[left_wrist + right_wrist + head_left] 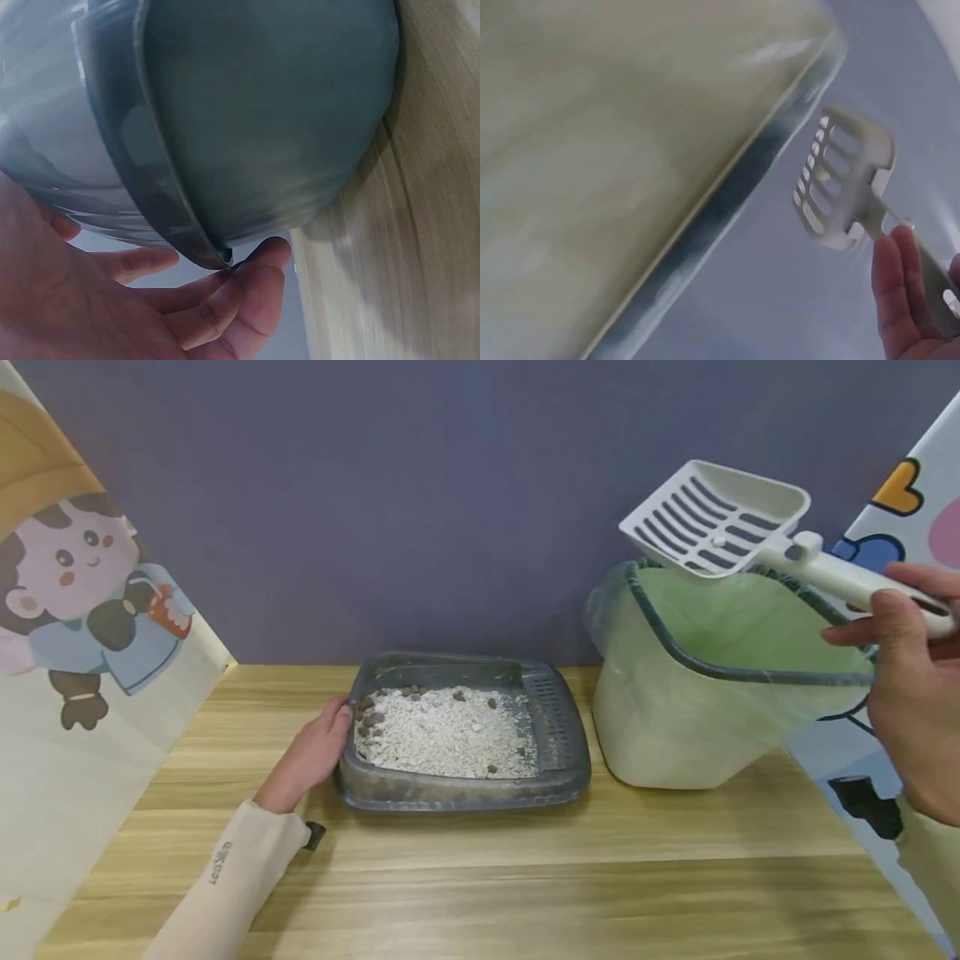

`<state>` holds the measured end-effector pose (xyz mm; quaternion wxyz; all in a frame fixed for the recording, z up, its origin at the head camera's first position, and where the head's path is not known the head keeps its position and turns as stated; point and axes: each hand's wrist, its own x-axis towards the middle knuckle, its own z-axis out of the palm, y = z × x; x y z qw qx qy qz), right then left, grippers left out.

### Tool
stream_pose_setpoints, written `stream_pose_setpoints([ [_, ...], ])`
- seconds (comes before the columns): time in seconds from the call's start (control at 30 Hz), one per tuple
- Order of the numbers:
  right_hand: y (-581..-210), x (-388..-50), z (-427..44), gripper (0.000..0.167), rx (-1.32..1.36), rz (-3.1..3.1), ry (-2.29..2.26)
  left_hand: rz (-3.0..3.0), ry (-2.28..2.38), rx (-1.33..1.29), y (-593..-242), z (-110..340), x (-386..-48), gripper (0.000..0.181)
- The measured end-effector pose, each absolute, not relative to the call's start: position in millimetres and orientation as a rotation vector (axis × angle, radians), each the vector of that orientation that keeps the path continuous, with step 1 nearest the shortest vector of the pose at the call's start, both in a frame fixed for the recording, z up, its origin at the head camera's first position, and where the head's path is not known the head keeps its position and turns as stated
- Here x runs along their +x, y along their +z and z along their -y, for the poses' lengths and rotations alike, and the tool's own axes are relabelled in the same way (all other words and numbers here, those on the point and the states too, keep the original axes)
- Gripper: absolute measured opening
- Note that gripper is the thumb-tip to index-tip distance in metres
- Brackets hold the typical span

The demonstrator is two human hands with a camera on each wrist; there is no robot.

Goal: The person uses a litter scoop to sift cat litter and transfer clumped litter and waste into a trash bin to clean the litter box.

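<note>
A dark grey litter box (573, 743) sits on the wooden surface, holding white granular litter (450, 731) with several brown clumps (371, 720), most near its left side. My left hand (318, 747) grips the box's left rim; in the left wrist view, curled fingers (217, 307) meet the rim's edge. Up at the right, my right hand (911, 693) holds a white slotted litter scoop (712, 518) by its handle. The scoop's head is above the back rim of a lined bin (660, 727), and its slots look free of clumps. The right wrist view shows the same scoop (840, 180) beyond the bin's rim.
A pale green liner bag (742, 618) is folded over the bin's rim, close to the box's right side. A dark blue-grey wall (420, 510) stands directly behind. Cartoon-printed panels border the left (90, 610) and right (926, 493).
</note>
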<state>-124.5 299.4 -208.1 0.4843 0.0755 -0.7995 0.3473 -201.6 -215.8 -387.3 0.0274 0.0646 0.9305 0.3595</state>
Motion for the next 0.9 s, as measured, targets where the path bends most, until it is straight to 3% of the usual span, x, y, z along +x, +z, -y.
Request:
stream_pose_setpoints([
  [0.2,-216,-124,-253,0.025,0.493,1.971,0.844,-2.868,1.129,0.198,-390,215,-202,0.062],
  [0.43,-233,-134,-205,0.034,0.797,2.312,0.552,-2.866,1.149,0.199,-390,213,-204,0.062],
  [0.57,-245,-145,-187,0.025,0.973,2.480,0.507,-2.880,1.140,0.201,-390,214,-204,0.060],
  [0.9,-275,-181,-174,0.018,1.047,2.832,0.679,-2.878,1.160,0.191,-391,216,-202,0.059],
])
